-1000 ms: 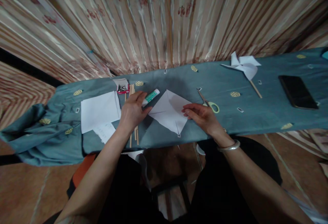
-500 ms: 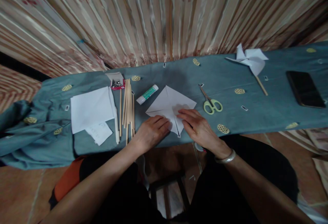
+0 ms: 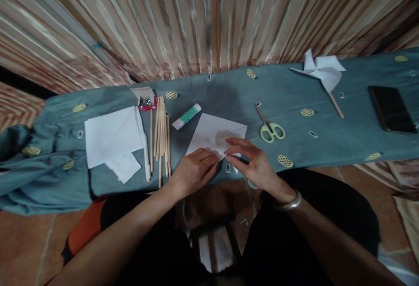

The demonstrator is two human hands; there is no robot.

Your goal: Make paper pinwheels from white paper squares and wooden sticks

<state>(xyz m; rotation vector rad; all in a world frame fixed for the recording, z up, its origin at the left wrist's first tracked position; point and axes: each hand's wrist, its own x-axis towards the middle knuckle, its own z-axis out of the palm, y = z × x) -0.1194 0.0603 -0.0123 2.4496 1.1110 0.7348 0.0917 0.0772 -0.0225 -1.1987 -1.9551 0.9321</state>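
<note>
A white square sheet of paper [image 3: 212,130] with cut slits and crease lines lies in front of me, its near corner bent up. The fingers of my left hand [image 3: 196,166] are closed together on its near edge. At the right side of that edge, my right hand [image 3: 250,159] has thumb and a fingertip nearly meeting at the paper, with the other finger raised; a small white flap shows beneath the thumb. A glue stick [image 3: 187,117] rests just left of the sheet, and green-handled scissors [image 3: 271,131] lie to its right.
Left are stacked white paper [image 3: 113,135], a smaller scrap [image 3: 126,168], a white pen [image 3: 147,159], thin wooden sticks [image 3: 160,129] and a red box of metal pins [image 3: 146,102]. A paper pinwheel [image 3: 329,76] and a black phone [image 3: 392,109] lie right, on the green cloth.
The paper has turned slightly, and its near corner, flat before, is now lifted and bent between my hands. My right fingers have drawn up from lying on the sheet to pinching its edge.
</note>
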